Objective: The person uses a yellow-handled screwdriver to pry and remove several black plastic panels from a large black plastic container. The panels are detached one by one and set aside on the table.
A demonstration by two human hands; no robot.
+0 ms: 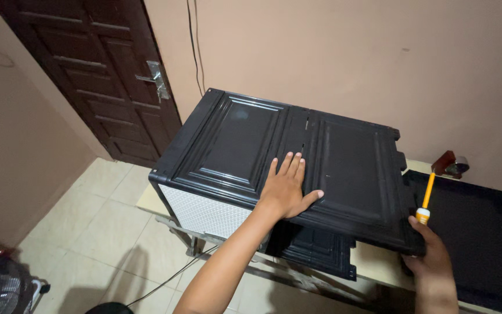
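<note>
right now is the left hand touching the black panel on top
Touching: the head view shows the left hand pressed palm-down, fingers spread, on the black top panel.

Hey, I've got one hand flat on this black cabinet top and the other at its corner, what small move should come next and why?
Probably press down with the left hand while the right hand, which also holds a hammer, steadies the near right corner. The black panel overhangs the white patterned side and looks tilted, so it may not be seated yet.
</note>
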